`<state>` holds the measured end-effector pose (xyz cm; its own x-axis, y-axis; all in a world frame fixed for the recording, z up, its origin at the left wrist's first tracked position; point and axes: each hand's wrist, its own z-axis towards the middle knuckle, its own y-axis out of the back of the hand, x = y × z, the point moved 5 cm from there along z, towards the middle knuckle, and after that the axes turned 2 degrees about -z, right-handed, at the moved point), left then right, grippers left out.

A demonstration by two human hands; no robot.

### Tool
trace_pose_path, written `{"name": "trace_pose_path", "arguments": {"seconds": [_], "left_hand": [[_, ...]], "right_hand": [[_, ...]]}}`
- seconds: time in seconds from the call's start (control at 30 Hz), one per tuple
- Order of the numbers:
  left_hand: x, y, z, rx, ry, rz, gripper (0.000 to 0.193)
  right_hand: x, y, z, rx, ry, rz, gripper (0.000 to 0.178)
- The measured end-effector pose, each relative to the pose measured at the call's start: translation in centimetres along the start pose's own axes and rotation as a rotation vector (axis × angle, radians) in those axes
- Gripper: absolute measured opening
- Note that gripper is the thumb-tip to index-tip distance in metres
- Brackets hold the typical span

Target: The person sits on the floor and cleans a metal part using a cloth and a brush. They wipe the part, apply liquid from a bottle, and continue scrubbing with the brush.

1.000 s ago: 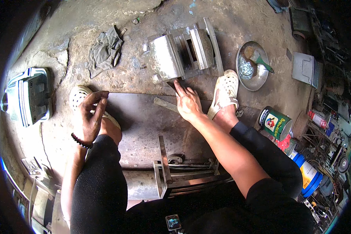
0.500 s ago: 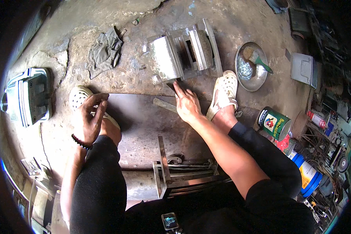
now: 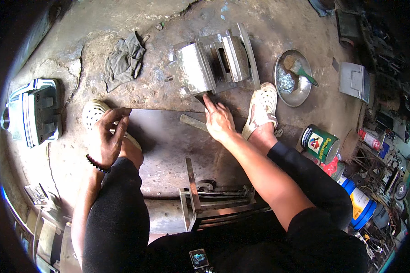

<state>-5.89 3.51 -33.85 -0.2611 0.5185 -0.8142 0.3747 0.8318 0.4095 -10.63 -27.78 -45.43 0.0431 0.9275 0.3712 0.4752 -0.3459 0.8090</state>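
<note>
My right hand reaches to the near edge of a silvery metal machine housing on the floor. Its index finger points forward, and the fingertips press on a small dark flat piece against that edge; the underside of the grip is hidden. Just left of this hand lies a short flat metal bar. My left hand hangs over my left knee, wrist ringed by a dark bead bracelet. Its fingers are loosely bent, with a gap to the thumb, and nothing shows in them.
A metal bowl with a green-handled brush stands right of the housing. A grey rag lies at the far left, a second metal part beyond my left foot. Near me is a metal frame; cans and a blue bucket stand right.
The view has shifted very slightly. Both hands keep almost the same place and pose, and the housing stays where it was.
</note>
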Motion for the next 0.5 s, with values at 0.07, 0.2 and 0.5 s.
{"name": "trace_pose_path", "arguments": {"seconds": [0.07,0.2,0.5], "left_hand": [[0.43,-0.19,0.04,0.04,0.012,-0.008,0.024],[0.61,-0.01,0.18,-0.028,-0.078,0.006,0.022],[0.39,-0.31,0.14,-0.023,-0.028,0.012,0.024]], "right_hand": [[-0.15,-0.26,-0.05,0.039,-0.034,-0.056,0.058],[0.45,0.36,-0.16,-0.121,0.048,-0.047,0.05],[0.23,-0.18,-0.33,-0.038,0.017,-0.021,0.057]]}}
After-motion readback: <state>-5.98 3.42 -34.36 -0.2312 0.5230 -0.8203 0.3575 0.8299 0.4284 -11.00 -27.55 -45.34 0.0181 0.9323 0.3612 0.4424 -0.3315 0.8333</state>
